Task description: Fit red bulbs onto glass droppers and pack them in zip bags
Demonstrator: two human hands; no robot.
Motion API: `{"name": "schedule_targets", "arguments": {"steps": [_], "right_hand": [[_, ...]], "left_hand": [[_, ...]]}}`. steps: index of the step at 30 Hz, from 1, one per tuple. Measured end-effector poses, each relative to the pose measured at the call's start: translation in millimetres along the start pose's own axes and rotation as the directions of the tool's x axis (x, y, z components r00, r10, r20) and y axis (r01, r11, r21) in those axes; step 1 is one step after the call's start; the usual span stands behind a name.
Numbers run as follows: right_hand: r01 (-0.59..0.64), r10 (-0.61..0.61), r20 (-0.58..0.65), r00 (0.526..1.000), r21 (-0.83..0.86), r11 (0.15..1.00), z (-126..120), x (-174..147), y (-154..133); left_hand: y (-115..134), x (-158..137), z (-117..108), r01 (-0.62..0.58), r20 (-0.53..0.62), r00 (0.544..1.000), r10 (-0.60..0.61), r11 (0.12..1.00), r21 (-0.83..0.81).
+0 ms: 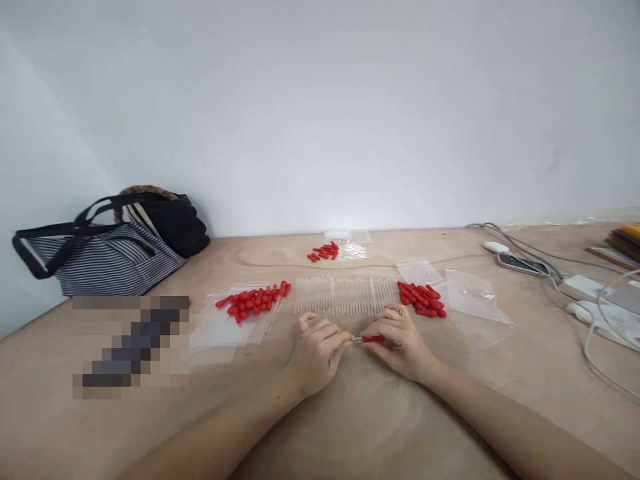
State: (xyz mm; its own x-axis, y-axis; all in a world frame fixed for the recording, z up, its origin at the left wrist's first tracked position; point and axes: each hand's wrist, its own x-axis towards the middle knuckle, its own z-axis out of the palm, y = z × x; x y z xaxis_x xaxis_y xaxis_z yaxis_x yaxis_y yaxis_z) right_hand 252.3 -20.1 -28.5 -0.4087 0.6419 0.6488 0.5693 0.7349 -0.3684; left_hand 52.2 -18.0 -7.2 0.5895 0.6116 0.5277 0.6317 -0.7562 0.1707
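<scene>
Two hands were rested on the counter (350, 413), with a row of clear tubes (346, 295) laid just beyond them and loose red bulbs (421, 298) piled at its right end. One clear tube was pinched by the left hand (316, 353), its grip closed on the bare end; the red bulb (373, 339) was held in the closed grip of the right hand (397, 341). Judged from this, both pieces were best kept in line and the bulb pressed straight on.

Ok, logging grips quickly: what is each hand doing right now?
Left hand: closed, pinching the clear tube end of a dropper.
Right hand: closed on the dropper's red bulb.
</scene>
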Motion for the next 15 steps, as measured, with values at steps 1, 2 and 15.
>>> {"name": "schedule_targets", "arguments": {"steps": [1,2,15], "right_hand": [[0.008,-0.008,-0.002,1.0,0.006,1.0,0.5,0.5,-0.5],[0.013,-0.013,-0.005,1.0,0.013,1.0,1.2,1.2,-1.1],[-0.043,0.029,-0.149,0.988,-0.091,0.995,-0.3,3.0,0.6]], "left_hand": [[-0.2,-0.3,0.8,0.005,-0.007,1.0,-0.005,1.0,-0.009],[-0.5,-0.5,1.5,0.01,-0.01,1.0,-0.01,1.0,-0.018],[-22.2,17.4,-27.1,0.107,0.235,0.964,-0.126,0.99,0.092]]}}
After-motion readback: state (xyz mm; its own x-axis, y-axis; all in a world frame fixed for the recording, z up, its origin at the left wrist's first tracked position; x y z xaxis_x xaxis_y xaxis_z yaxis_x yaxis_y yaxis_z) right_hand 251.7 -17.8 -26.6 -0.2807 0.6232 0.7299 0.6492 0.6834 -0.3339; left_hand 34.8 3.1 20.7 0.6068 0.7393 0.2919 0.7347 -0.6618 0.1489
